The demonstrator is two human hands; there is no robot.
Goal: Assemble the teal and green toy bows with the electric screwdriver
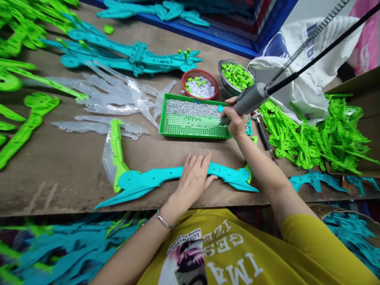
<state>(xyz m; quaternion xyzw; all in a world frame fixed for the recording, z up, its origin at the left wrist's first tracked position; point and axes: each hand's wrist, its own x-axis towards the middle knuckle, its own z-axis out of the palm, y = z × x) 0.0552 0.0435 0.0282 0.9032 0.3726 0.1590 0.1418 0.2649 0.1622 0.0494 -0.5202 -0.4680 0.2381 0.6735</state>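
Note:
My left hand [194, 176] lies flat over the middle of a curved turquoise plastic part [154, 177], its fingers stretched out. A lime-green piece [116, 148] with a clear plastic piece [109, 160] behind it rises from the part's left end. My right hand [236, 118] is wrapped round a grey power screwdriver [251, 99], which hangs from a cable and a coiled spring. The driver's tip is over the right end of a green perforated tray [196, 135], where a heap of small silver screws [192, 107] fills the far side. Whether a screw is on the tip, I cannot tell.
Beyond the tray stand a red basket [216, 79] and a metal bowl of green bits [237, 76]. Clear blades [118, 95] and turquoise assemblies [133, 57] lie behind. Green parts [341, 130] pile up at the right, near a second screwdriver [264, 132].

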